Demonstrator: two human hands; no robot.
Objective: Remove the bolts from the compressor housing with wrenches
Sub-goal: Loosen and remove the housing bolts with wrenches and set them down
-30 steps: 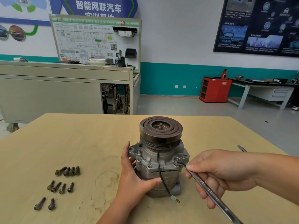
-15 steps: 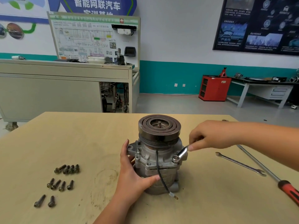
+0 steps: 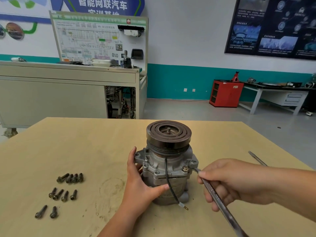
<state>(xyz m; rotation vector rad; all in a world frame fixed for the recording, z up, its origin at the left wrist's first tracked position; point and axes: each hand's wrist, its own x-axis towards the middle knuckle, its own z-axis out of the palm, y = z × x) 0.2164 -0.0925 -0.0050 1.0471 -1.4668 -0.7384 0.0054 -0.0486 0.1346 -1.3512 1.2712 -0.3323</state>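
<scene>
A grey compressor housing (image 3: 164, 170) stands upright mid-table, its dark grooved pulley (image 3: 168, 134) on top and a black wire down its front. My left hand (image 3: 142, 183) grips the housing's left side, thumb across the lower front. My right hand (image 3: 227, 182) holds a long steel wrench (image 3: 220, 204) whose head sits at the housing's right ear, beside a raised bolt (image 3: 185, 168). The wrench handle slants down to the lower right, out of the frame.
Several removed bolts (image 3: 68, 187) lie in three rows on the wooden table (image 3: 85, 151) at the left. A thin metal tool tip (image 3: 256, 158) shows at the table's right edge behind my right arm. Cabinets and a workbench stand beyond the table.
My right hand has swung the wrench handle from the far right back toward me, to the lower right. My arm now hides the spare wrench and the red-handled tool. The left hand stayed put.
</scene>
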